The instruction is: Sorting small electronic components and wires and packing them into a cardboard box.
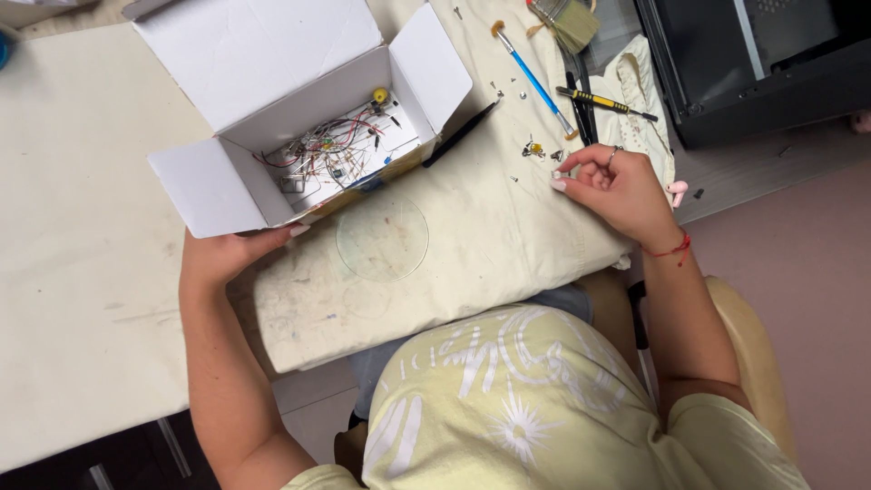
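My left hand grips the near edge of an open white cardboard box that holds a tangle of thin wires and small electronic parts. My right hand rests on the cream cloth with its fingers curled, fingertips close to several tiny loose parts. I cannot tell whether it pinches one of them. A clear round glass disc lies flat on the cloth between my hands.
A black stylus, a blue-handled brush, a yellow-and-black screwdriver and a wide paintbrush lie beyond my right hand. A black computer case stands on the floor at upper right. The pale table extends left.
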